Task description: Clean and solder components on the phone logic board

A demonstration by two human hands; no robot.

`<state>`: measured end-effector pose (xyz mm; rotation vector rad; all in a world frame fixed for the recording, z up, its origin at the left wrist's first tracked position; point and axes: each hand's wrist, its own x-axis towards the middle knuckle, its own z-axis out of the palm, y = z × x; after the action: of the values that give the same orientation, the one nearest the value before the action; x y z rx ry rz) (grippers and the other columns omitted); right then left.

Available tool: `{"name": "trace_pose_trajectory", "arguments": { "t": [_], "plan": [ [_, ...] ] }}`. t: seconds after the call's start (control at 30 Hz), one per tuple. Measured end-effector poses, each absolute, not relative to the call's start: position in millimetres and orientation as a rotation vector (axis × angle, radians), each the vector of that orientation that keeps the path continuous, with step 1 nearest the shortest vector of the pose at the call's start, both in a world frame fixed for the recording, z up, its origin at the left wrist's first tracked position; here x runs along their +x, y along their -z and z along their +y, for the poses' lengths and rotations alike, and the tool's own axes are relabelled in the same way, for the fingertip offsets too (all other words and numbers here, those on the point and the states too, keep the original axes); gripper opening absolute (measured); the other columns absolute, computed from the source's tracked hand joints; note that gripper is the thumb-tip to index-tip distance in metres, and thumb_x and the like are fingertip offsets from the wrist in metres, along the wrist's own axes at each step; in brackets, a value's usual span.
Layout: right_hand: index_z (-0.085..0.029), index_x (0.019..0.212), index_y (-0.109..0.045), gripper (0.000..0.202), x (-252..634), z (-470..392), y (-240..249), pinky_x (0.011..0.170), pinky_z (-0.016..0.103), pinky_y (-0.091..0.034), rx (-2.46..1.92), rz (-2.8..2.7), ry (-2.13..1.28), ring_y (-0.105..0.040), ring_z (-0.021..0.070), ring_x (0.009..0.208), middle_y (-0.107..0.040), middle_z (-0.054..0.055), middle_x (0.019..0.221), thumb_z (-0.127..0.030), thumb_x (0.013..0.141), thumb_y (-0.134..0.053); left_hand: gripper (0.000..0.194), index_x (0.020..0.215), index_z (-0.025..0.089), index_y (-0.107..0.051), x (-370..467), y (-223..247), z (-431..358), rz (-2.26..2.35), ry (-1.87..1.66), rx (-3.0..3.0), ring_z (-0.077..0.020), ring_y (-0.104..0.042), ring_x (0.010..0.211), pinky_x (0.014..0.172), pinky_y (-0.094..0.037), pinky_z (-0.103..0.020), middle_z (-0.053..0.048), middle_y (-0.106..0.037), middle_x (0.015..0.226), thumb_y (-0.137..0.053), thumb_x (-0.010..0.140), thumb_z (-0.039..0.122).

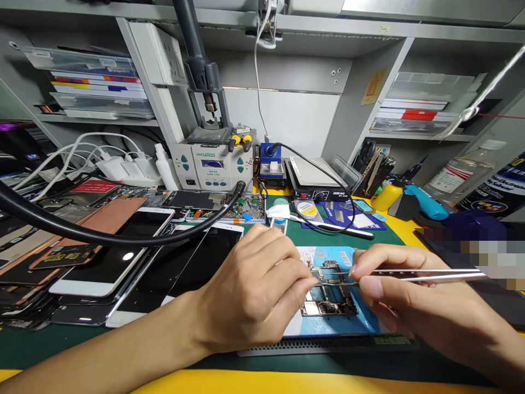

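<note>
A phone circuit board [330, 309] lies on a blue and white pad [320, 327] over the green mat. My left hand [262, 290] is closed at the board's left side, its thumb and forefinger pinched together near the tweezer tips; what they hold, if anything, is hidden. Between the thumb and fingers of my right hand [381, 284] is a pair of metal tweezers [426, 274], pointing left with the tips over the upper part of the board.
Phones and screens [110, 251] pile up at the left. A black cable [123, 239] arches across them. Behind stand a rework station [213, 167], a soldering iron stand [271, 167] and a heating plate [318, 175]. A yellow bottle [383, 196] is at the right.
</note>
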<state>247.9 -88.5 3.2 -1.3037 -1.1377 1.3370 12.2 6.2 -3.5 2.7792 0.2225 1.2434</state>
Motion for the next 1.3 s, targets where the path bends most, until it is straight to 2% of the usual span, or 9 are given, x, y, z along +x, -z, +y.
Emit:
{"name": "trace_pose_trajectory", "arguments": {
  "t": [0.17,0.3,0.57,0.77,1.13,1.3],
  "plan": [
    [-0.020,0.080,-0.077,0.027,248,-89,-4,0.040,0.020,-0.032,-1.232,-1.025,-1.434,-0.045,0.0110,0.042,-0.056,-0.001,0.048,-0.042,0.075,-0.091,0.012,0.092,0.009,-0.069,13,8,6,0.318,-1.237,2.743,-0.0203,-0.056,0.078,0.071,-0.045,-0.038,-0.011,-0.068,0.084,-0.057,0.095,0.010],
    [-0.020,0.080,-0.078,0.024,249,-89,-4,0.039,0.019,-0.033,-1.209,-1.025,-1.472,-0.046,0.0108,0.041,-0.056,-0.001,0.047,-0.041,0.075,-0.091,0.012,0.095,0.009,-0.069,12,9,6,0.249,-1.237,2.741,-0.0205,-0.056,0.078,0.072,-0.045,-0.038,-0.011,-0.068,0.084,-0.057,0.095,0.010],
    [-0.022,0.081,-0.080,0.024,244,-89,-8,0.039,0.017,-0.032,-1.265,-1.047,-1.424,-0.043,0.0086,0.041,-0.056,-0.001,0.047,-0.042,0.075,-0.091,0.013,0.094,0.012,-0.067,13,6,7,0.163,-1.247,2.775,-0.0195,-0.058,0.078,0.073,-0.045,-0.037,-0.008,-0.069,0.083,-0.054,0.098,0.010],
    [-0.020,0.077,-0.079,0.031,240,-89,-11,0.039,0.020,-0.029,-1.342,-1.051,-1.363,-0.044,0.0110,0.041,-0.056,0.000,0.045,-0.046,0.069,-0.093,0.012,0.094,0.013,-0.065,12,7,9,0.113,-1.254,2.771,-0.0204,-0.060,0.079,0.073,-0.045,-0.038,-0.008,-0.069,0.084,-0.055,0.097,0.009],
    [-0.019,0.081,-0.078,0.036,237,-93,-15,0.041,0.019,-0.029,-1.424,-1.167,-1.341,-0.044,0.0098,0.043,-0.057,-0.001,0.048,-0.053,0.074,-0.090,0.012,0.087,0.011,-0.067,14,6,11,0.071,-1.239,2.791,-0.0197,-0.055,0.076,0.070,-0.043,-0.038,-0.008,-0.068,0.080,-0.056,0.091,0.007],
    [-0.019,0.086,-0.079,0.035,242,-93,-10,0.041,0.017,-0.031,-1.428,-1.150,-1.329,-0.046,0.0087,0.042,-0.061,-0.001,0.048,-0.050,0.075,-0.092,0.012,0.084,0.011,-0.066,14,6,10,0.086,-1.252,2.786,-0.0201,-0.055,0.075,0.070,-0.042,-0.039,-0.009,-0.068,0.079,-0.056,0.088,0.006]
  ]
}}
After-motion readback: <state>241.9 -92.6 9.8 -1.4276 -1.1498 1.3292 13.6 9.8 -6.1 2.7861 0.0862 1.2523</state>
